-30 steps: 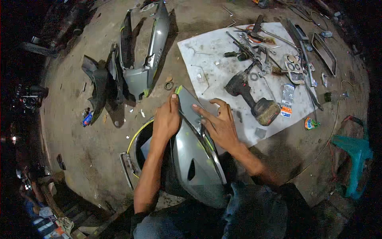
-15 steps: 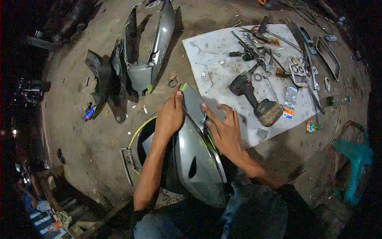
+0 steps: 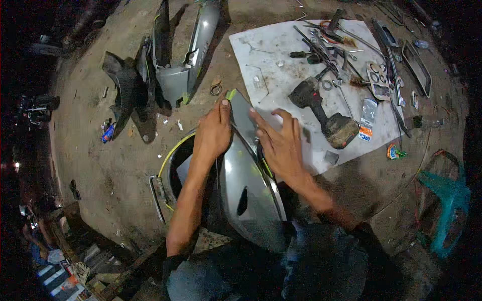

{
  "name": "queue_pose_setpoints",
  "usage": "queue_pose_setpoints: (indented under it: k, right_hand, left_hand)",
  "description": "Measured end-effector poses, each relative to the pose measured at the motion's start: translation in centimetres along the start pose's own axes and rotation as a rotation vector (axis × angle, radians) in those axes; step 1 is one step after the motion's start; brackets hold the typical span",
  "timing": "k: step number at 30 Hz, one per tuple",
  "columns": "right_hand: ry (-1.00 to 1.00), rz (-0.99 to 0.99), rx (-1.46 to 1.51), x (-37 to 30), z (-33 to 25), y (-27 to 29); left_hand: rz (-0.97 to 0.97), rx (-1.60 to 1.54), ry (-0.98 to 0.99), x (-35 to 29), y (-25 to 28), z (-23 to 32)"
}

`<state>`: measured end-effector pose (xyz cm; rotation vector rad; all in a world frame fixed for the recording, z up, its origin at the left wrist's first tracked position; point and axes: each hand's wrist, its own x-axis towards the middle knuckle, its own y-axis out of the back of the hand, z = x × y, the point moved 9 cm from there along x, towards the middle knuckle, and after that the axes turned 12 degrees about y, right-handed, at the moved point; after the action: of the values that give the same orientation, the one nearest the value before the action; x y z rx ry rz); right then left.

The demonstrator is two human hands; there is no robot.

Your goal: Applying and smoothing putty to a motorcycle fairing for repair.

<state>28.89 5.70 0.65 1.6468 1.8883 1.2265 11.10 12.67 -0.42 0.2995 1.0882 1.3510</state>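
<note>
A long silver-grey motorcycle body panel (image 3: 233,170) with a dark slot and yellow-green edging lies lengthwise in front of my lap. My left hand (image 3: 213,130) is closed round the left edge near its far tip, thumb on top; the fingers beneath are hidden. On the opposite edge rests my right hand (image 3: 282,145), its index fingertip and thumb touching the panel and the other fingers spread and partly curled. Behind my left forearm sits a dark rounded part with a yellow rim (image 3: 170,155) and a metal handle (image 3: 156,198).
A white sheet (image 3: 261,47) at the right carries a dirty cordless drill (image 3: 321,113), pliers, wrenches and small packets. Further grey panels (image 3: 173,83) and black pieces (image 3: 123,90) stand at the far left. One metal ring (image 3: 215,90) lies beyond the panel. A teal plastic part (image 3: 449,200) sits far right.
The whole scene has shifted slightly upward in the picture. My right fingertips have slid a little toward the panel's far end. My left hand keeps its hold.
</note>
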Motion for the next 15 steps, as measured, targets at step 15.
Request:
queue_pose_setpoints:
  k: [15]
  right_hand:
    - [0.005,0.097,0.076,-0.4,0.8,-0.3]
  left_hand:
    - [0.111,-0.057,-0.084,1.9,-0.1,-1.2]
